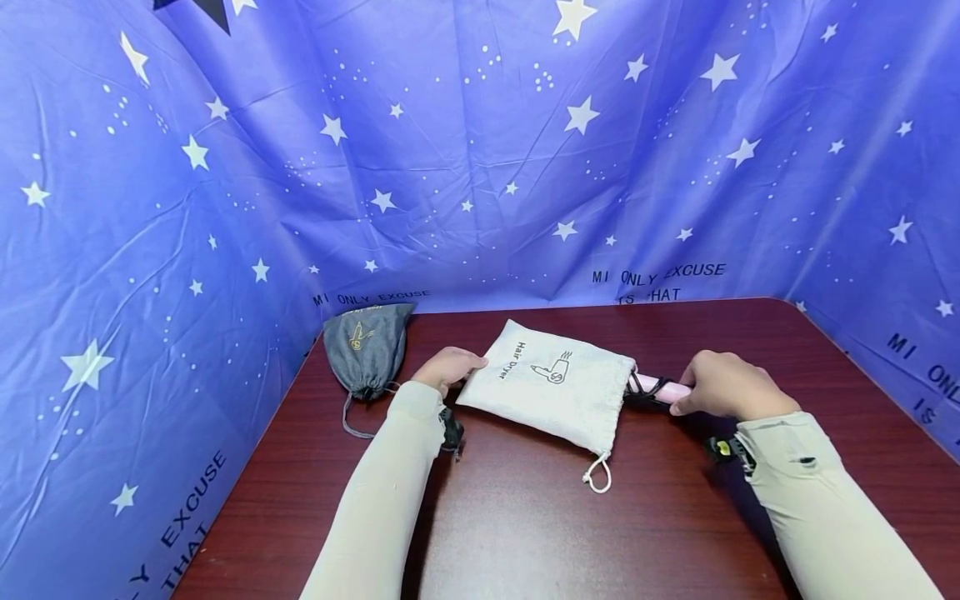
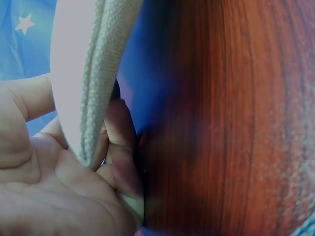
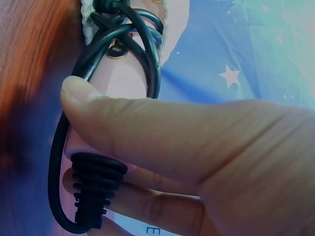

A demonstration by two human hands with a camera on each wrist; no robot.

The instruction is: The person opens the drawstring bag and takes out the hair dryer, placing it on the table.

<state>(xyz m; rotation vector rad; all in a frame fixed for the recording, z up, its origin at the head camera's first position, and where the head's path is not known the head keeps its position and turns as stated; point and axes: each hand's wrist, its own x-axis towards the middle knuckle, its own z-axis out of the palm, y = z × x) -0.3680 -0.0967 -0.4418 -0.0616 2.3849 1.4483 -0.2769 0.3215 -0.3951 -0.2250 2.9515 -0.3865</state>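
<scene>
A white drawstring bag (image 1: pixel 558 379), printed "Hair Dryer" with a dryer drawing, lies across the middle of the table. My left hand (image 1: pixel 452 367) holds its closed left end; in the left wrist view the bag's seamed edge (image 2: pixel 93 93) runs between thumb and fingers. From the mouth on the right sticks the pink handle of a hair dryer (image 1: pixel 663 389), the rest hidden inside the bag. My right hand (image 1: pixel 731 385) grips that handle, thumb across it. A black cord (image 3: pixel 155 73) is wound round the handle, and a ribbed black cord sleeve (image 3: pixel 96 182) shows at its end.
A grey drawstring bag (image 1: pixel 367 350) with a yellow dryer print lies at the back left, beside my left forearm. The dark red table (image 1: pixel 517 533) is bounded at the back and sides by a blue star-patterned curtain (image 1: pixel 465 167). A white drawstring loop (image 1: pixel 597 475) trails toward me.
</scene>
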